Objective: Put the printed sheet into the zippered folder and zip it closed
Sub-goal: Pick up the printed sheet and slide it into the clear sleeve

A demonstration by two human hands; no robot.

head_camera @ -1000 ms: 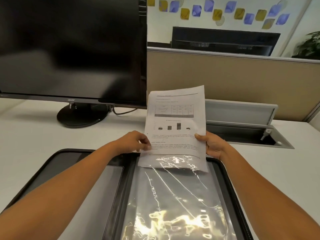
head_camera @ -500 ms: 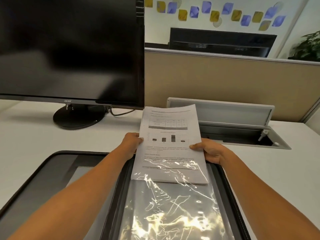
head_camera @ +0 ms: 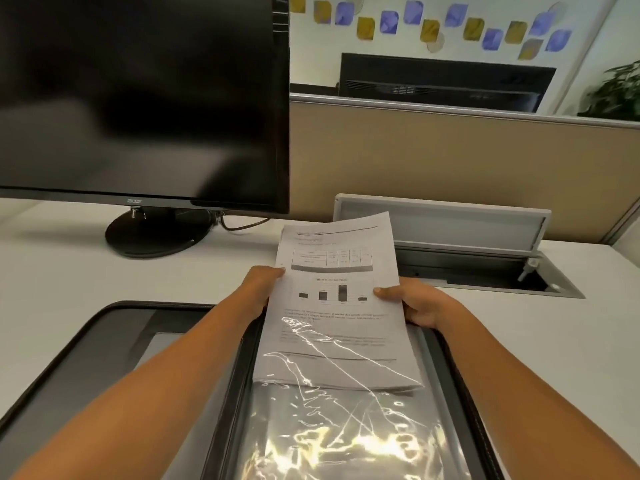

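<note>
The printed sheet (head_camera: 337, 265), white with a table and a bar chart, is held at its two side edges. My left hand (head_camera: 259, 285) pinches the left edge and my right hand (head_camera: 417, 303) grips the right edge. The sheet's lower half lies under a shiny clear plastic sleeve (head_camera: 346, 427) on the right half of the black zippered folder (head_camera: 104, 341). The folder lies open flat on the white desk (head_camera: 52, 271) in front of me. My forearms cover part of its left half.
A black monitor (head_camera: 138, 98) on a round stand fills the back left. An open grey cable hatch (head_camera: 485, 268) is set in the desk at the back right. A beige partition (head_camera: 450, 154) runs behind the desk.
The sheet has slid down towards me, deeper under the clear sleeve. Both hands came down with it and now hold it higher on its edges.
</note>
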